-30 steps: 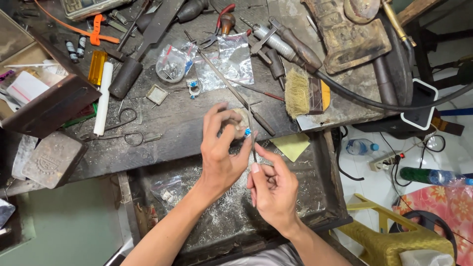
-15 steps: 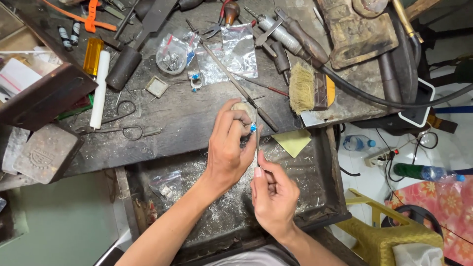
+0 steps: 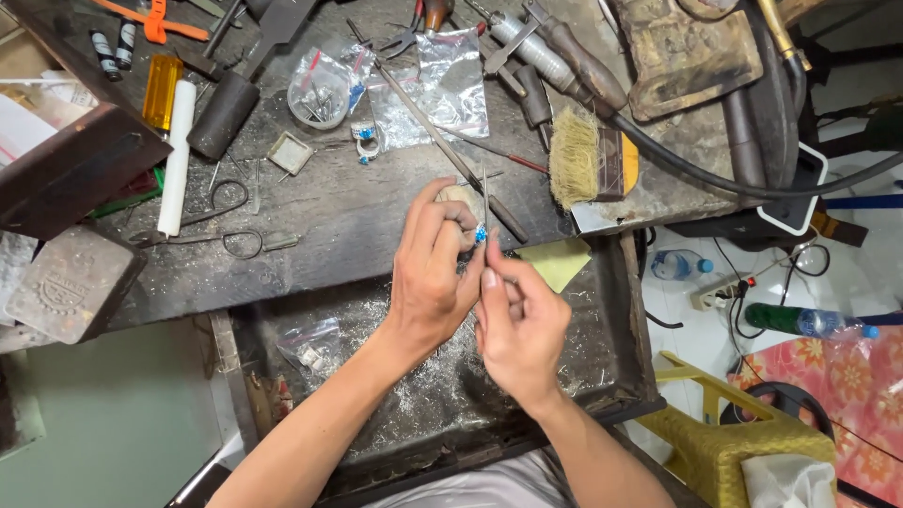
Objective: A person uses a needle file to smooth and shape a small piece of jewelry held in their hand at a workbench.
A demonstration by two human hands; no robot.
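Note:
My left hand (image 3: pixel 431 273) pinches a small piece with a blue stone (image 3: pixel 481 233) against a pale bench peg (image 3: pixel 461 198) at the edge of the dark workbench (image 3: pixel 339 216). My right hand (image 3: pixel 519 325) sits just to its right, fingers closed on a thin metal tool (image 3: pixel 485 202) whose shaft points up past the blue stone. Both hands hover over a catch tray (image 3: pixel 602 376) dusted with silvery filings.
A bristle brush (image 3: pixel 578 155), a long file (image 3: pixel 433 132), clear plastic bags (image 3: pixel 451 80), a ring with blue stones (image 3: pixel 365 141), scissors (image 3: pixel 221 240), a white stick (image 3: pixel 176 160), a metal block (image 3: pixel 71 282) and a thick hose (image 3: pixel 743 183) lie around. A small bag (image 3: pixel 310 343) rests in the tray.
The view has drifted so the bench sits higher in frame. Both hands stay together at the peg; the right hand has shifted slightly up along the tool.

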